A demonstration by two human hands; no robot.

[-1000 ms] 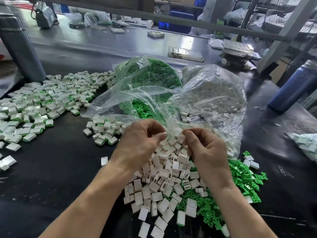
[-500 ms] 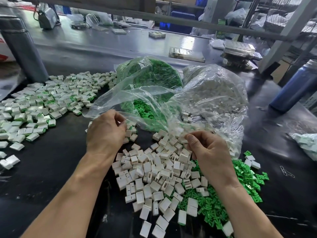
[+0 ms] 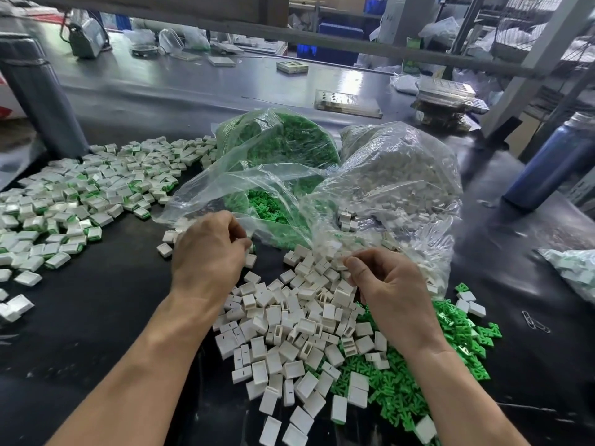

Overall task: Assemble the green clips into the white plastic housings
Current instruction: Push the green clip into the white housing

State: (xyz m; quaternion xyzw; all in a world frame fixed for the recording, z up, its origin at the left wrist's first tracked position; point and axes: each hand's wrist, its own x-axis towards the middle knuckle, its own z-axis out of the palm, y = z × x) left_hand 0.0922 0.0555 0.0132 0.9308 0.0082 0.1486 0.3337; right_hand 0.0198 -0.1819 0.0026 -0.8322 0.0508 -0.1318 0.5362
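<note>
- White plastic housings (image 3: 289,336), small rectangular shells with a slot in one face, lie in a loose heap on the dark counter (image 3: 106,317) between our two forearms.
- Green plastic clips (image 3: 402,381), small and flat, form a second heap just right of the white heap; the two heaps overlap along their shared edge.
- We see our left hand (image 3: 207,255) at the upper left edge of the white heap, back of the hand up, fingers curled down and in. What it grips, if anything, is hidden beneath the hand, so we cannot tell.
- We see our right hand (image 3: 389,291) over the upper right part of the white heap, thumb and fingertips drawn together. They appear to pinch a small white piece, but its outline is not clear.
- A clear plastic bag of white housings (image 3: 402,181) lies behind the right hand, mouth open toward the heap, its film touching the fingers.
- A clear plastic bag of green clips (image 3: 283,146) lies beside it, to the left and further back.
- Assembled white housings with green edges (image 3: 74,204) are spread across the counter to the far left, well apart from the loose heaps.
- A blue cylindrical bottle (image 3: 547,165) stands at the right.
- Metal paper clips (image 3: 536,323) lie near the green heap's right side.
</note>
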